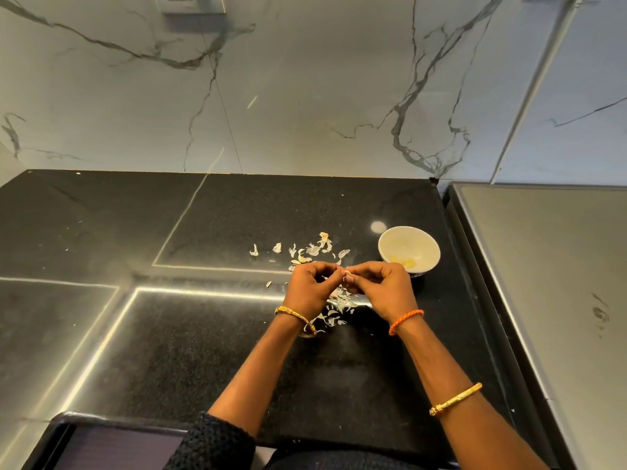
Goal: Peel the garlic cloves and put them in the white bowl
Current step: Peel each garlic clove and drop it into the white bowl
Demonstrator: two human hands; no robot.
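Centrally, one garlic clove (346,275), pinched between the curled fingers of the left hand (314,286) and right hand (381,286), which meet at mid-frame. White bowl (409,250): just right of the hands, holding peeled pieces. Loose skins (312,249): scattered around the hands on the black counter (169,351).

Both forearms were bare. The left wrist carried a gold bangle (296,319); a dark knitted sleeve (217,442) was pushed up near the elbow. The right wrist bore a braided orange thread band (405,321), with a gold bangle (455,399) further up the forearm.
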